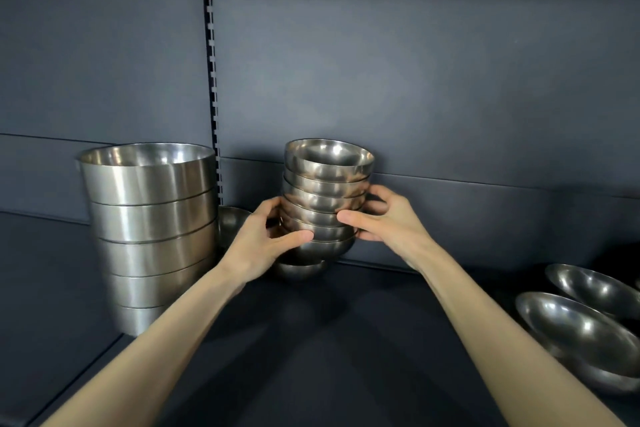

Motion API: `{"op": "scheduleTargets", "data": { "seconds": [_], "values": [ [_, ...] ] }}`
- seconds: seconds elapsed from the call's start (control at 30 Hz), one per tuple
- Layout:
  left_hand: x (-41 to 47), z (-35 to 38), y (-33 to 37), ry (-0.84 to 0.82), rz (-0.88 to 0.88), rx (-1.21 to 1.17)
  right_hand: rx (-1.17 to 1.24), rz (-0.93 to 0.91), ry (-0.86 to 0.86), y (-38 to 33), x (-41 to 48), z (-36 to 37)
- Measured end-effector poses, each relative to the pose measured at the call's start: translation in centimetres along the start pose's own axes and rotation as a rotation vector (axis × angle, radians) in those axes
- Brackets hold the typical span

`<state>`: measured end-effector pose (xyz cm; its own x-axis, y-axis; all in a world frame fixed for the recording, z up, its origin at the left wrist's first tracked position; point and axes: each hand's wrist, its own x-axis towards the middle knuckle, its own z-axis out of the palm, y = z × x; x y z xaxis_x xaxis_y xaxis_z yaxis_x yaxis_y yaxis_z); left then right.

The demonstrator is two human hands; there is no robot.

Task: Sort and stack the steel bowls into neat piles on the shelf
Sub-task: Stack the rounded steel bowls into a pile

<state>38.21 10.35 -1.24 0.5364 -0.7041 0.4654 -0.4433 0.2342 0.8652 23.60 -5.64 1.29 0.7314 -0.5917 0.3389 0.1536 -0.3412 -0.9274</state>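
Gripping the stack of small bowls (325, 198) from both sides, you have your left hand (266, 239) and right hand (384, 218) curled round its lower bowls, with thumbs across the front and fingers wrapped behind. The stack sits at the back of the shelf (311, 340), close to the rear panel (450, 114), mouths facing up. Its long axis runs near vertical, the top leaning slightly right. A tall pile of large bowls (149, 229) stands just left; shallow bowls (578, 329) lie well apart on the right.
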Motion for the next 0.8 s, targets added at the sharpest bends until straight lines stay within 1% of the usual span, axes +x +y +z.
{"op": "scheduleTargets", "data": {
  "seconds": [0.23, 0.37, 0.63, 0.8],
  "values": [
    [0.2, -0.7, -2.1, 0.032, -0.020, 0.025, -0.010, 0.026, -0.053, 1.8, 1.9, 1.7],
    [0.1, -0.6, -2.7, 0.019, -0.042, 0.030, -0.005, 0.038, -0.065, 2.5, 1.9, 1.8],
    [-0.1, 0.1, -3.4, -0.002, -0.068, 0.054, -0.018, 0.035, -0.057, 2.7, 1.5, 1.1],
    [-0.3, 0.9, -3.4, -0.018, -0.051, 0.072, -0.040, 0.035, -0.029, 2.6, 0.4, 0.1]
  ]
}}
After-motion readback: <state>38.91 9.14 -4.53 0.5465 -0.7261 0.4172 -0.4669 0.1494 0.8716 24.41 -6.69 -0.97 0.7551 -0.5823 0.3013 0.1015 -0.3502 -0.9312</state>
